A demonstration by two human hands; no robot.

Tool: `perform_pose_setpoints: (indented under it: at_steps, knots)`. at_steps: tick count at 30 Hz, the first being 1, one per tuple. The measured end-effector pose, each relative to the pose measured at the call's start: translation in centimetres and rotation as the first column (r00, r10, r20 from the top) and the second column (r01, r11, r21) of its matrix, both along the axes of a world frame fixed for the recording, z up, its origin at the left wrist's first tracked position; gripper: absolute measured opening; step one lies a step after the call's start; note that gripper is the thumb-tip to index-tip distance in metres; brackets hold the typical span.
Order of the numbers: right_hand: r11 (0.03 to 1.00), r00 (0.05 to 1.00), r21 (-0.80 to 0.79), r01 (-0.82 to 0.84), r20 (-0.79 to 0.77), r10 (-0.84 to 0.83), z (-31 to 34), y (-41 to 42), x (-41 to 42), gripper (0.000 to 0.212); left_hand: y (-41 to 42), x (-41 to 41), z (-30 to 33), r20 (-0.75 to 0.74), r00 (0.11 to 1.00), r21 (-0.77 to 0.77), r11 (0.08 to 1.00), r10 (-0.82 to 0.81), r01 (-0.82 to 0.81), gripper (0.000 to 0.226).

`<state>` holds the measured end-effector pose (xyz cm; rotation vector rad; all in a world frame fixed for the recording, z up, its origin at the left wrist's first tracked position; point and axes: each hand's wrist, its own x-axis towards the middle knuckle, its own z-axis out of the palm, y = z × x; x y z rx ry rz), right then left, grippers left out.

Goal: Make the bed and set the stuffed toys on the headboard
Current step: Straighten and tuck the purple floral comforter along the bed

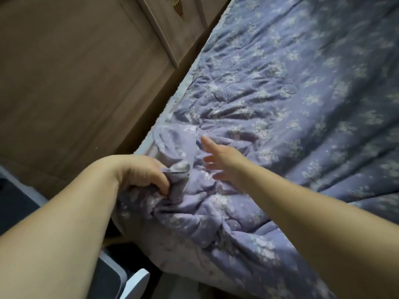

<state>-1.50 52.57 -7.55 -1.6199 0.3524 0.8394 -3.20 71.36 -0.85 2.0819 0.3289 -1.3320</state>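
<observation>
A lilac quilt (pixel 291 100) with a pale flower print covers the bed and bunches into folds at its near left corner. My left hand (pixel 140 173) is clenched on a gathered fold of that corner, near the bed's edge. My right hand (pixel 222 162) hovers just to the right of it, fingers spread and slightly blurred, above the creased cloth and holding nothing. The quilt's pale underside hangs down over the bed's side at the bottom. No stuffed toys or headboard are in view.
A wooden wardrobe (pixel 71 78) with panelled doors stands close along the bed's left side, leaving a narrow gap. A dark object with a white frame (pixel 121 275) sits low at the bottom left, by the bed corner.
</observation>
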Motion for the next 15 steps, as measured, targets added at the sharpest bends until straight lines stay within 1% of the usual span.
perform_pose_setpoints:
  at_steps: [2, 3, 4, 5, 6, 7, 8, 9, 10, 11, 13, 15]
  knots:
    - [0.997, 0.997, 0.045, -0.065, -0.029, 0.066, 0.8, 2.0, 0.4, 0.084, 0.1, -0.3, 0.8, -0.134, 0.983, -0.018, 0.992, -0.125, 0.124, 0.008]
    - [0.994, 0.995, 0.044, -0.097, -0.024, 0.098, 1.0, 2.8, 0.2, 0.085, 0.1, -0.6, 1.3, -0.182, 0.971, -0.052, 0.988, -0.153, 0.145, 0.017]
    - [0.990, 0.990, 0.035, -0.140, -0.009, 0.140, 1.2, 3.7, -0.2, 0.075, 0.3, -0.7, 1.6, -0.199, 0.970, -0.090, 0.988, -0.139, 0.124, 0.032]
    - [0.981, 0.981, -0.005, -0.192, 0.012, 0.192, 1.2, 4.5, -0.7, 0.060, 0.4, -0.8, 2.0, -0.188, 0.980, -0.113, 0.992, -0.068, 0.047, 0.050]
    - [0.973, 0.973, -0.051, -0.226, 0.030, 0.228, 0.9, 5.2, -1.1, 0.047, 0.7, -0.8, 1.9, -0.148, 0.988, -0.110, 0.992, 0.048, -0.064, 0.066]
    - [0.971, 0.972, -0.054, -0.232, 0.032, 0.234, 0.6, 5.8, -1.6, 0.040, 1.0, -0.6, 1.6, -0.105, 0.977, -0.095, 0.976, 0.183, -0.193, 0.078]
    - [0.978, 0.978, -0.015, -0.210, 0.015, 0.210, 0.0, 6.3, -2.0, 0.039, 1.7, -0.1, 0.9, -0.085, 0.948, -0.089, 0.945, 0.307, -0.314, 0.083]
    - [0.982, 0.983, 0.049, -0.181, -0.020, 0.182, -0.4, 6.7, -2.5, 0.037, 2.3, 0.3, 0.4, -0.088, 0.908, -0.089, 0.905, 0.410, -0.417, 0.084]
    - [0.982, 0.986, 0.114, -0.149, -0.053, 0.156, -0.8, 7.1, -2.9, 0.035, 2.8, 0.7, 0.0, -0.114, 0.882, -0.087, 0.880, 0.457, -0.467, 0.085]
    - [0.978, 0.987, 0.176, -0.116, -0.085, 0.133, -1.0, 7.3, -3.2, 0.034, 3.1, 0.8, -0.2, -0.155, 0.871, -0.088, 0.871, 0.467, -0.483, 0.088]
    - [0.958, 0.985, 0.282, -0.044, -0.147, 0.088, -1.5, 7.8, -3.7, 0.035, 3.7, 1.0, -0.9, -0.238, 0.870, -0.080, 0.884, 0.431, -0.460, 0.091]
    - [0.931, 0.978, 0.361, 0.053, -0.206, 0.024, -1.3, 8.5, -4.0, 0.043, 3.6, 1.0, -0.8, -0.229, 0.895, -0.050, 0.914, 0.382, -0.403, 0.077]
